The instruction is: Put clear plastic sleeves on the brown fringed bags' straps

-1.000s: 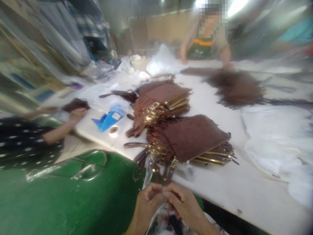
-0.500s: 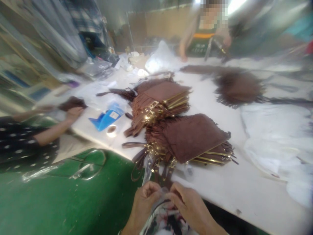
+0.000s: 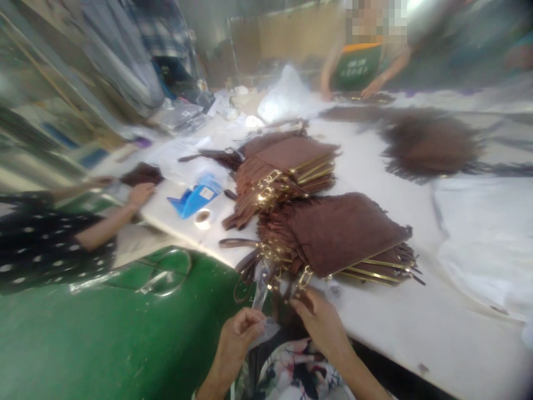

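My left hand [image 3: 239, 336] is closed, pinching the edge of a clear plastic bag [image 3: 261, 289] that hangs at the table's front edge. My right hand [image 3: 321, 325] reaches up to the brown straps [image 3: 287, 291] dangling from the near stack of brown fringed bags [image 3: 341, 233], its fingers closed on one strap. The bags have gold zips and gold clasps. A second stack of the same bags [image 3: 287, 161] lies just behind the first. Both my hands are over my lap, which is in patterned cloth.
A third heap of fringed bags [image 3: 428, 144] lies far right, white plastic sheets [image 3: 483, 239] beside it. A blue packet [image 3: 194, 197] and tape roll [image 3: 203, 218] lie left. A co-worker's hand [image 3: 141, 194] rests left; another person [image 3: 362, 66] works opposite. A green surface [image 3: 104, 333] spreads lower left.
My hands have parted: the right one has moved up and away to the straps, while the left keeps the plastic. The person opposite has lowered both hands to the table.
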Motion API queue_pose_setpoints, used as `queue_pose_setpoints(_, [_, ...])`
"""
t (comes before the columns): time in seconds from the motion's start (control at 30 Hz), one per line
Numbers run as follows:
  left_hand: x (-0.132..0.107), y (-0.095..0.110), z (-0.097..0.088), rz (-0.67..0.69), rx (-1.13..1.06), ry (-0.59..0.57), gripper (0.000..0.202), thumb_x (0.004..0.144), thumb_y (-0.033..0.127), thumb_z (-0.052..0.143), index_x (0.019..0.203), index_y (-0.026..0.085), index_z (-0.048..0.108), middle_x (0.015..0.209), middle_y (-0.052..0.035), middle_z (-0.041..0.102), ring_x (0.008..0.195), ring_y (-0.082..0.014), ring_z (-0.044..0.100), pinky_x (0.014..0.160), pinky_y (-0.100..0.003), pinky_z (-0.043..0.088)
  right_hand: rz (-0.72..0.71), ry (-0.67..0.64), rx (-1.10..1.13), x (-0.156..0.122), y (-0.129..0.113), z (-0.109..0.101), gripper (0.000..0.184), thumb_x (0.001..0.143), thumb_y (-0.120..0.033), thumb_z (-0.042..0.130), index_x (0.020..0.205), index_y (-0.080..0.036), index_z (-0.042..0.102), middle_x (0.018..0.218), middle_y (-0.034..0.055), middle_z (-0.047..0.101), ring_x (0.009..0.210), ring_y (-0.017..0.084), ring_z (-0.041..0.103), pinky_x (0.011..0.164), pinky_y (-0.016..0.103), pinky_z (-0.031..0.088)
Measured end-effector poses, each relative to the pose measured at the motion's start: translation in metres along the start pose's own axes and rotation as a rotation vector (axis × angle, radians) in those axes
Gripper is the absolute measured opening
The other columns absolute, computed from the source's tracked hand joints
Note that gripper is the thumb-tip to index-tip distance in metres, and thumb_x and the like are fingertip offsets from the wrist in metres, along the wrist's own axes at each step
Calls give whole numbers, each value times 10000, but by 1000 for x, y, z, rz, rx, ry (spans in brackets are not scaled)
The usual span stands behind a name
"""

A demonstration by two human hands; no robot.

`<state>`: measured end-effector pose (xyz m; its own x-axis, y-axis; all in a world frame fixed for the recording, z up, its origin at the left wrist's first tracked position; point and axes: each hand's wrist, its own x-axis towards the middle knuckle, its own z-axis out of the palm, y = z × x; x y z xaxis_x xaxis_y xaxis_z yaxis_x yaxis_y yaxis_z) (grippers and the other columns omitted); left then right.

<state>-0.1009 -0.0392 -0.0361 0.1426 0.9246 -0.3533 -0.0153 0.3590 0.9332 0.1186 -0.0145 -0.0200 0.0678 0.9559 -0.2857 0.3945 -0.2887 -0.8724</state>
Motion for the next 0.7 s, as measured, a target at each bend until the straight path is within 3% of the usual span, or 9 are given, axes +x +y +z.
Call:
queue_pose_setpoints(0.1, [-4,-3,-6,-17,-23,27,245,769,361,705,793,123,656,891,-77,673,662,-152,604,600,-261,479,136,-107,252,-4,4,0,346,793,-503,593,965,-203,610,770,20,661,635,183,609,518,268,463])
queue_pose_setpoints(0.23, [-10,-6,-13,-53,-45,24,246,790,368,682,840,128,660,909,-80,690,671,-170,625,632,-288,496,237,-180,555,-14,-3,-2,420,767,-575,620,953,-205,551,524,-59,544,454,125,529,433,222,424])
queue_pose_setpoints(0.33, [-13,-11,-15,-68,-34,38,241,794,368,676,852,134,668,950,-83,694,710,-185,638,669,-304,502,264,-213,704,-20,-11,0,422,777,-577,621,965,-212,521,570,-53,592,441,96,528,445,207,442])
queue_pose_setpoints(0.47, [-15,-15,-13,-66,-21,56,231,798,365,675,853,141,673,916,-60,695,744,-180,633,700,-292,492,345,-332,823,-26,-13,11,541,616,-514,791,990,-210,545,771,-25,654,459,55,514,416,171,417])
queue_pose_setpoints(0.6, [-17,-10,-9,-60,-30,57,215,792,355,683,818,142,679,855,-42,699,747,-169,622,706,-269,476,392,-491,820,-38,-8,29,507,586,-444,825,950,-170,603,708,-31,623,473,53,520,430,160,426])
queue_pose_setpoints(0.7, [-20,-5,-8,-51,-1,76,201,791,346,682,807,145,689,843,-40,706,770,-169,619,717,-257,467,335,-583,771,-45,-7,38,451,592,-416,821,893,-150,614,670,-29,611,489,67,532,426,160,417])
